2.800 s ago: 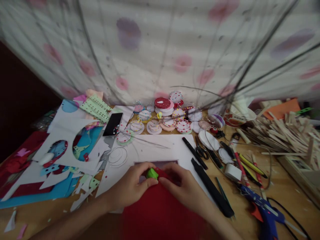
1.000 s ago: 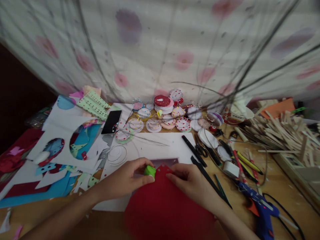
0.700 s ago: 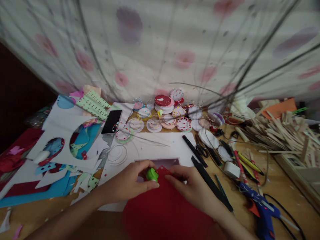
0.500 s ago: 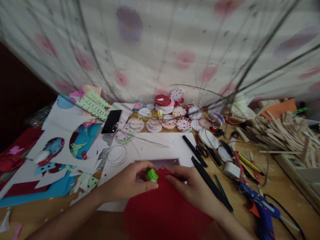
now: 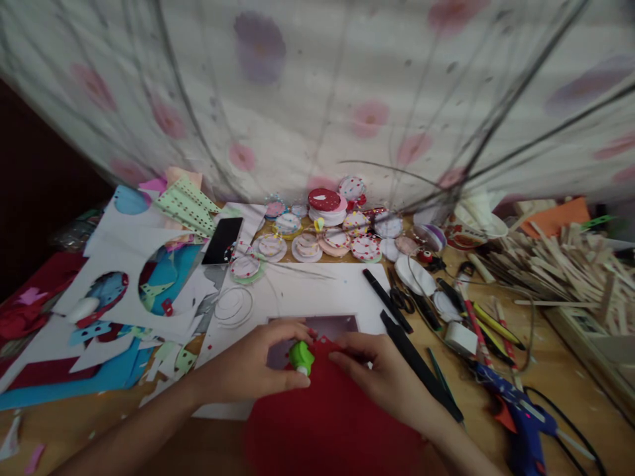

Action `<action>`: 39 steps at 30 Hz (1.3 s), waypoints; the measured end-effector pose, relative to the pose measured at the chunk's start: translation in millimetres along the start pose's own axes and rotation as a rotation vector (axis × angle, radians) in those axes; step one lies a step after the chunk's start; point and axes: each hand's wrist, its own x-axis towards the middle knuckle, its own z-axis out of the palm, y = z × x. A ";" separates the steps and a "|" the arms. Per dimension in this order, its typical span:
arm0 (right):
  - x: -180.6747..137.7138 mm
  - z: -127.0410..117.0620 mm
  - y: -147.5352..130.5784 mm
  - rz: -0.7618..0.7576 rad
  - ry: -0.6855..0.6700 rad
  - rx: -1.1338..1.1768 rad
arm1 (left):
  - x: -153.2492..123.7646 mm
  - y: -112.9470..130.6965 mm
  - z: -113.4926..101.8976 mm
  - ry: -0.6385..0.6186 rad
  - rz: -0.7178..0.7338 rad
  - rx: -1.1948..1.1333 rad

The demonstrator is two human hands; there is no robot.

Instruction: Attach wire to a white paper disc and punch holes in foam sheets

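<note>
Small green punch (image 5: 301,356): seated on the far edge of the red sheet (image 5: 327,416), which lies on the tabletop (image 5: 555,377) directly before the person. Left hand (image 5: 253,367) is closed round the punch, thumb and fingers pinching it from both sides, a grip that appears suited to pressing it down on the sheet edge. Right hand (image 5: 377,373) lies just right of the punch, fingers curled and pressing the red sheet flat, apparently to keep the edge from shifting under the tool; it holds the sheet only. A row of small notches shows along the sheet edge right of the punch. Beneath the red sheet lies white paper (image 5: 307,294) with a dark rectangular panel showing just beyond the punch. Beyond the punch, at the foot of a flowered curtain (image 5: 317,99), stands a cluster of dotted round paper discs (image 5: 332,235). Left of the punch: white card with round cut-outs (image 5: 133,284) over blue scraps, a dark phone (image 5: 223,240) and a coil of thin wire (image 5: 233,307). Right of the punch: two long black sticks (image 5: 421,370), the nearer one close beside the right hand; scissors (image 5: 399,297); pencils (image 5: 496,327); a white eraser block (image 5: 460,340); a blue glue gun (image 5: 526,423); and, further right, a heap of wooden sticks (image 5: 560,264). Obstruction: the nearer black stick crowds the right hand's side; nothing lies between the hands and the punch. Thin dark wires hang across the upper view without reaching the work.
</note>
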 end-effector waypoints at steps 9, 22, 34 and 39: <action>-0.5 0.6 1.0 -0.006 0.028 -0.033 | 2.5 2.0 5.3 -0.039 -0.072 -0.164; -0.2 0.7 -0.5 -0.004 0.014 -0.006 | 0.8 9.0 2.1 -0.058 -0.063 -0.047; 0.0 1.3 -2.5 -0.009 0.016 -0.016 | 3.3 8.8 0.9 -0.027 -0.106 0.036; 0.4 1.7 -1.6 -0.016 0.022 0.000 | 4.9 8.4 2.6 -0.028 -0.090 -0.033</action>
